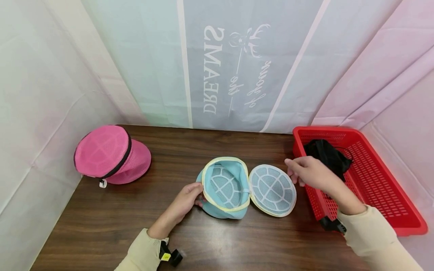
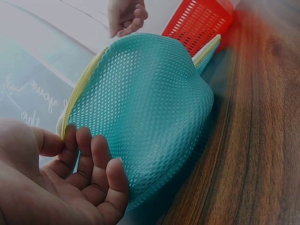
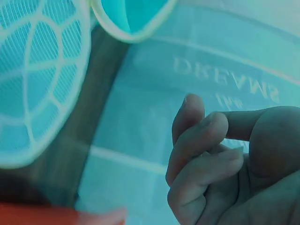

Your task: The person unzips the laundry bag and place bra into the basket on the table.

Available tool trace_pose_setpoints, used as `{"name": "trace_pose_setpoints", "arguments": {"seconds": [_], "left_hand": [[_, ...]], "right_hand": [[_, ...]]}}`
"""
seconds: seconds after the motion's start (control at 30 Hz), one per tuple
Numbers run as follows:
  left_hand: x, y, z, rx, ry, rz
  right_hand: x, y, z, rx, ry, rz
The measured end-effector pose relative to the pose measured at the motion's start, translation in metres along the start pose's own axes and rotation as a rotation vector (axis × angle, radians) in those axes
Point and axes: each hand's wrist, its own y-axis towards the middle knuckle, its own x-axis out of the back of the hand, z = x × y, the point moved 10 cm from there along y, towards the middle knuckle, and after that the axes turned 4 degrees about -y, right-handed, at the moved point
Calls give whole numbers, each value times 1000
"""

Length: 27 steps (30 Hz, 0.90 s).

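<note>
One blue mesh bag (image 1: pixel 225 187) sits mid-scene, pinched by the left hand (image 1: pixel 184 198); the loosely curled right hand (image 1: pixel 311 172) holds nothing. One pink bag (image 1: pixel 105 154) left, one red basket (image 1: pixel 376 192) right. Brown wooden table (image 1: pixel 112 222), pale curtains (image 1: pixel 156 67) beyond.

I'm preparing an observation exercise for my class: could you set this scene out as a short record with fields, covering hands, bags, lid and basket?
Surface: brown wood-grain table
Teal mesh bag: upright, mouth open
Lid: folded out to the right of the bag
Left hand: pinches the bag's yellow rim
Right hand: beside the lid, holding nothing visible, fingers loosely curled
Far left: pink mesh bag
Far right: red basket
Inside basket: black item, identity unclear
</note>
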Motion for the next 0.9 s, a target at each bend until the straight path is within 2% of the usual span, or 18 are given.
{"name": "trace_pose_setpoints", "arguments": {"seconds": [0.3, 0.47, 0.67, 0.9], "left_hand": [[3, -3, 0, 11, 41, -23], [5, -5, -1, 13, 81, -42], [5, -6, 0, -7, 59, -21], [2, -6, -1, -19, 45, 6]], "right_hand": [[-90, -3, 16, 60, 137, 216], [-134, -11, 20, 45, 195, 303], [-163, -14, 17, 19, 268, 332], [-175, -12, 20, 45, 354, 311]]}}
